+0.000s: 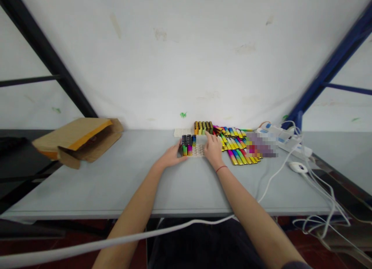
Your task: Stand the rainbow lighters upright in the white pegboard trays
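A white holed tray lies on the grey table with a few rainbow-coloured lighters standing upright in its left end. My left hand rests against the tray's left edge, fingers curled beside the upright lighters. My right hand lies over the tray's right end, fingers reaching toward a loose pile of rainbow lighters. Whether its fingers grip a lighter is hidden. Behind the tray stands another filled row of lighters on a second white tray.
An open brown cardboard box lies on its side at the table's left. At the right are a white power strip, a white switch and trailing white cables. A white wall stands behind the table.
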Demonstrator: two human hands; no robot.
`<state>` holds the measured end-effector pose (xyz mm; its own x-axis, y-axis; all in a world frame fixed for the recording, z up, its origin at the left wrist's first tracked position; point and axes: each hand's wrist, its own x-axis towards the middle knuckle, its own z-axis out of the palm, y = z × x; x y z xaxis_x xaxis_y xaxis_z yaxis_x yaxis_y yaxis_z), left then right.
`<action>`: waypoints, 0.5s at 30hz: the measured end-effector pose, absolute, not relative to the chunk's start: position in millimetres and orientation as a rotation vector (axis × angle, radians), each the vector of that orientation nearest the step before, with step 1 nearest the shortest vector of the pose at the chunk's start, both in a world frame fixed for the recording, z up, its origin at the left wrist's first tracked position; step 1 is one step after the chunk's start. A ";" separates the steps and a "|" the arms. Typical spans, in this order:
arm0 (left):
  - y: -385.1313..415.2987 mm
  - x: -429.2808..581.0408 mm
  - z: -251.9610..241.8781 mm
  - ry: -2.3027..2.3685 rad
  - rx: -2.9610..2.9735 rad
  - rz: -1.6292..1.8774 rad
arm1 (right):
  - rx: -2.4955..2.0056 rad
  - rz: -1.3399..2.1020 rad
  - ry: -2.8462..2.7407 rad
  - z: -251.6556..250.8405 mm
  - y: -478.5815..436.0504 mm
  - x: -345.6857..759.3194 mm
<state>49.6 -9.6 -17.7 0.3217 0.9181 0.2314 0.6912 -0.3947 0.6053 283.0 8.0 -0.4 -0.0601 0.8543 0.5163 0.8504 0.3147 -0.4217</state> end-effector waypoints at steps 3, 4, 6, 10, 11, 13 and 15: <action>-11.3 50.3 -15.6 1.420 2.195 0.775 | -1.827 -0.047 -1.578 -0.5 8.5 299.9; -11.6 50.6 -15.1 1.425 2.192 0.772 | -1.894 -0.051 -1.532 -0.6 9.1 305.9; -11.9 50.9 -14.6 1.437 2.186 0.764 | -1.974 -0.044 -1.531 -1.2 10.4 316.8; -11.8 51.1 -14.4 1.435 2.185 0.772 | -2.019 -0.052 -1.579 -2.1 12.0 328.4; -12.0 51.2 -14.1 1.431 2.183 0.780 | -2.019 -0.067 -1.581 -1.7 12.2 329.0; -12.5 51.4 -13.3 1.427 2.176 0.797 | -2.024 -0.096 -1.592 0.2 12.2 328.9; -13.0 51.7 -12.6 1.433 2.164 0.809 | -2.041 -0.113 -1.616 2.8 11.9 328.2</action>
